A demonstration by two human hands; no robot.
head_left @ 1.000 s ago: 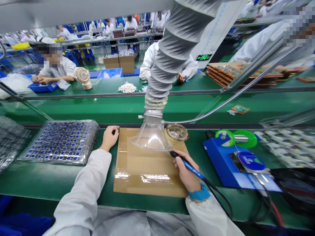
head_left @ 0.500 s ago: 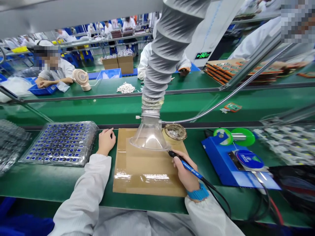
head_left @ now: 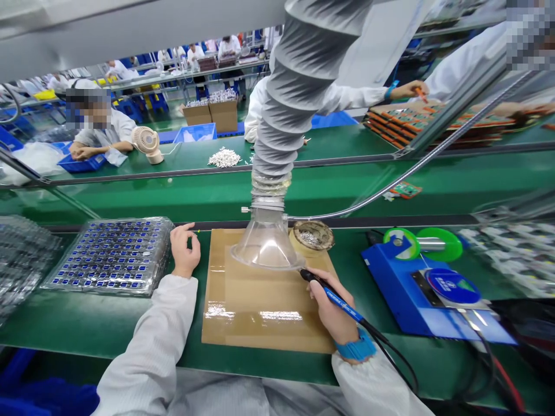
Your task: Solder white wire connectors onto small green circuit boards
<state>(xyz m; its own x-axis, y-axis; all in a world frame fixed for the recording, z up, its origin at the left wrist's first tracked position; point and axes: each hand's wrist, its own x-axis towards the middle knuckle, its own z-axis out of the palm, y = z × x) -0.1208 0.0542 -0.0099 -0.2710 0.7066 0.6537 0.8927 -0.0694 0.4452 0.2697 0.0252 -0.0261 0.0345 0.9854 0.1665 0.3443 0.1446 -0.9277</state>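
Note:
My right hand point(head_left: 336, 312) grips a soldering iron point(head_left: 339, 301) by its blue and black handle. The iron's front end points at the rim of the clear fume hood point(head_left: 266, 245), and its tip is hard to make out. Beneath both lies a cardboard sheet point(head_left: 260, 329) covered with shiny tape. Beside the right edge of a clear plastic tray point(head_left: 106, 254) of small blue-faced parts, my left hand point(head_left: 184, 254) has thumb and forefinger curved apart, with nothing visible between them. A round tin point(head_left: 321, 248) with silvery bits inside stands behind the cardboard.
A blue solder feeder point(head_left: 390, 289) with a green-flanged spool stands to the right. Further right lie white parts point(head_left: 515, 251); more clear trays point(head_left: 26, 254) are at far left. A grey duct point(head_left: 299, 86) hangs centrally. Co-workers sit across the bench, one reaching toward stacked orange-edged boards point(head_left: 385, 130).
My left hand has lifted its fingers and opened a gap between thumb and forefinger. My right hand keeps the iron almost in place. A co-worker's arm now reaches over the boards. The view shifted slightly.

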